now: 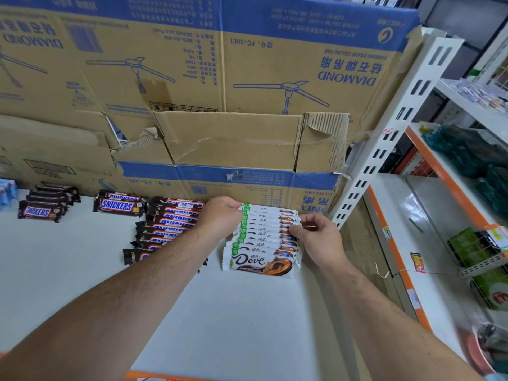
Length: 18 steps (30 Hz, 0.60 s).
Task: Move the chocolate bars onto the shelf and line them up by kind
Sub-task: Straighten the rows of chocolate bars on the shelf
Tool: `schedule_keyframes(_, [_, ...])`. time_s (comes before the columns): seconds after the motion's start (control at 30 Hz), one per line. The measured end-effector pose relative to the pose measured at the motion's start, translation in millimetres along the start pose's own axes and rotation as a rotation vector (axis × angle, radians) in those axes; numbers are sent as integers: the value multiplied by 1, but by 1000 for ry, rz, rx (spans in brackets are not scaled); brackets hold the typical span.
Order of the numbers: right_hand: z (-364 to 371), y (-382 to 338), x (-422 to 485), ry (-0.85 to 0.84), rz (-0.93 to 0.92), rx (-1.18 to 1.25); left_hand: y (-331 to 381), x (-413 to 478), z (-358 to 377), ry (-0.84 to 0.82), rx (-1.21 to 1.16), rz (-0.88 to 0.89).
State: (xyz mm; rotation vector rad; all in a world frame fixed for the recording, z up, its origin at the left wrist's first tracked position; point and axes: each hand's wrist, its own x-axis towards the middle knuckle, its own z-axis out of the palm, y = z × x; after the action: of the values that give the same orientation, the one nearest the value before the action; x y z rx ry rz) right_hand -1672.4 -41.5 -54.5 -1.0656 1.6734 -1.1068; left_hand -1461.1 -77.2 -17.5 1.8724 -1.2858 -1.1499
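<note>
Stocking looks nearly done; alignment remains.
Snickers sit in rows, left centre, on the shelf. At centre, left hand and right hand grip the ends of the Dove row.

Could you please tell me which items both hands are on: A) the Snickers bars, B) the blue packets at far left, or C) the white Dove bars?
C: the left hand and the right hand hold opposite ends of the row of white Dove bars.
</note>
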Motion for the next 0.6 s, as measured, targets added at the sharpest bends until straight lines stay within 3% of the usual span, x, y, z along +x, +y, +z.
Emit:
schedule_keyframes(0.47, [-1,-4,-3,-23,-3,0,-1,2,-4,-51,28,-7])
schedule_keyframes(0.6, [-4,1,-10,87,-1,-20,-1,-14,-8,4,143,110])
